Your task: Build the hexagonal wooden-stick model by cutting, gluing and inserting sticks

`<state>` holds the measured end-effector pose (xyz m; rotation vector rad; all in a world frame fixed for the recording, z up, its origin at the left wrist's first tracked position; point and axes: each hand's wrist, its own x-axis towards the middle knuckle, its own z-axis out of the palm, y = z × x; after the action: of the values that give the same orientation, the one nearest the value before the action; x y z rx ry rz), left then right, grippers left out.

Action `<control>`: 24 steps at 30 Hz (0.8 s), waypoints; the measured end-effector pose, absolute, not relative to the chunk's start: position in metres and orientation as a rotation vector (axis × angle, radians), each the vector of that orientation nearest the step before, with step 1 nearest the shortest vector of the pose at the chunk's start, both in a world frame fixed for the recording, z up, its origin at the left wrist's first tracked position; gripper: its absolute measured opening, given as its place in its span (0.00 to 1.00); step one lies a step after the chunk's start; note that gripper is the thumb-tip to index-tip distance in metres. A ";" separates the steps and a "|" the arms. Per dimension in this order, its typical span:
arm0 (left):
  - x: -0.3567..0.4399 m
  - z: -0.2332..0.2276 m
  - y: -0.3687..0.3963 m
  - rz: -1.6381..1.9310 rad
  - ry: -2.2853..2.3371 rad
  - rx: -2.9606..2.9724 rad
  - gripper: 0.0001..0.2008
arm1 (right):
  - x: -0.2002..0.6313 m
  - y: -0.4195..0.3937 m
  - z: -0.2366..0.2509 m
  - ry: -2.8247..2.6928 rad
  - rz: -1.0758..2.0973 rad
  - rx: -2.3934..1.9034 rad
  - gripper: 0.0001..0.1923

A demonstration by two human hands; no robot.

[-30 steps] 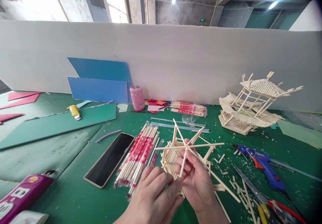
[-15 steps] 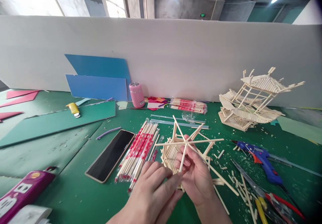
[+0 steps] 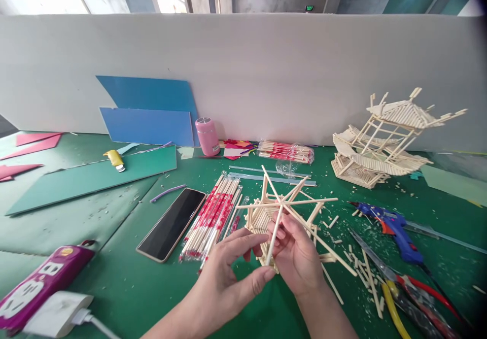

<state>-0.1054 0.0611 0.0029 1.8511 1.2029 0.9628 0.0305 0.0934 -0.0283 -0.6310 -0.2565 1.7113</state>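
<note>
Star-shaped stick frame (image 3: 281,204) is held over the stick base (image 3: 261,218), the right hand (image 3: 299,258) pinching it near its middle, presumably for steadiness, while the left hand (image 3: 230,270), fingers parted, flanks the nearest spoke (image 3: 274,238).

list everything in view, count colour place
stick star: 1, pale, centre
stick frame: 1, pale, centre
stick pagoda: 1, pale, far right
stick bundles: 2+, pale and red, centre
phone: 1, black, centre left
glue gun: 1, blue, right
hand tools: 2+, red and yellow, lower right
offcuts: many, pale, right
power strip: 1, purple, lower left
charger: 1, white, lower left
canister: 1, pink, back
upright boards: 2, blue, back
flat board: 1, green, left
cutter: 1, yellow, left
sheets: several, red, left
partition: 1, white, back
table: 1, green, underneath
left hand: 1, bare, centre
right hand: 1, bare, centre
</note>
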 end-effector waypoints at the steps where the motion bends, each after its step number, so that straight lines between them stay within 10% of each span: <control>1: -0.105 0.004 0.062 0.949 1.188 1.819 0.14 | 0.031 0.093 -0.029 -0.259 1.712 -0.636 0.10; 15: -0.111 0.000 0.058 0.940 1.186 1.596 0.20 | 0.028 0.089 -0.029 -0.313 1.687 -0.693 0.09; 24: -0.154 0.026 0.034 1.523 1.472 1.375 0.06 | 0.039 0.033 -0.053 -0.490 1.480 -0.945 0.19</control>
<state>-0.1544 0.0337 0.0257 1.3747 1.4725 1.5229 0.0395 0.0333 -0.0527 -0.9448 -0.4904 1.4802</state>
